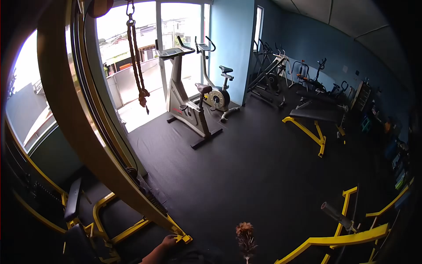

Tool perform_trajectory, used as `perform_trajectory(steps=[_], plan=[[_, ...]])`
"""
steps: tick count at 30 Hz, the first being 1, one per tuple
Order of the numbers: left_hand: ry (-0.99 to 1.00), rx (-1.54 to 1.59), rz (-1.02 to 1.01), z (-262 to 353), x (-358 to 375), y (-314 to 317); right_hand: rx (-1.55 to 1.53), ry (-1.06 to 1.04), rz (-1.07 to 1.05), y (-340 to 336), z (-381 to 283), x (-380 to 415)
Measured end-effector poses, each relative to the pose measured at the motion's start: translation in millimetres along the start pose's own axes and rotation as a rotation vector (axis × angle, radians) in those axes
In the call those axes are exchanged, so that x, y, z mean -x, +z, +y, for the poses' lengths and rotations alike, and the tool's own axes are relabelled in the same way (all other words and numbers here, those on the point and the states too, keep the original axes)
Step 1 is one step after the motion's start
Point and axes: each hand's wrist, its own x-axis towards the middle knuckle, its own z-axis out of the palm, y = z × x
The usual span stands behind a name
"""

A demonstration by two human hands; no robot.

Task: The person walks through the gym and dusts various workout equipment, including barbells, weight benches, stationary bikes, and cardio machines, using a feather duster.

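My left hand (168, 240) is low in the head view, its fingers curled against the foot of the yellow machine frame (187, 239). Small and dim as it looks, the hand seems closed on that metal. A feather duster (245, 237) with brown feathers stands upright at the bottom edge, head up. Its handle runs out of the picture, and whatever holds it is hidden. My right hand does not show. From the tall cable machine's upright (88, 119) hangs a dark rope attachment (137, 61).
Two exercise bikes (187, 97) stand by the glass doors. A black bench with yellow legs (314, 116) is at right. Nearer, a yellow frame (343, 240) with a grey bar end juts in. Padded seats (74, 200) sit at lower left. More machines line the back wall.
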Motion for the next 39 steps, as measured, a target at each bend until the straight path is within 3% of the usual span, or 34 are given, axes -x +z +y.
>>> perform_trajectory(steps=[3,8,10,12,14,16,18,24,26,27,29,34,38,39], plan=[[0.094,0.069,-0.088,30,-23,14,0.039,-0.035,0.036,-24,-56,-48],[0.004,0.134,-0.072,75,-85,31,0.084,-0.103,0.146,-66,-165,-110],[-0.079,0.003,-0.088,75,-133,36,0.107,-0.153,0.204,-90,-237,-131],[-0.042,0.294,-0.187,78,-182,36,0.125,-0.22,0.262,-110,-326,-151],[-0.057,0.234,-0.214,88,-219,19,0.146,-0.273,0.312,-127,-404,-169],[-0.133,0.156,-0.237,104,-244,42,0.17,-0.266,0.337,-125,-430,-172],[-0.121,-0.196,-0.087,148,-266,23,0.189,-0.28,0.365,-123,-464,-186],[0.151,-0.23,0.253,335,-313,-3,0.222,-0.321,0.414,-97,-535,-244],[0.2,-0.182,0.292,384,-335,-4,0.24,-0.34,0.417,-82,-547,-296],[0.181,-0.182,0.301,406,-346,-3,0.333,-0.169,0.424,-62,-611,-225],[0.178,-0.127,0.303,454,-357,2,0.24,-0.226,0.313,-55,-659,-219],[0.113,-0.063,0.288,501,-384,19,0.37,-0.419,0.318,-31,-778,-288],[-0.192,-0.158,0.154,489,-409,3,0.406,-0.56,0.223,-21,-893,-323],[-0.181,-0.267,0.113,492,-420,-11,0.358,-0.63,0.166,-17,-934,-323]])
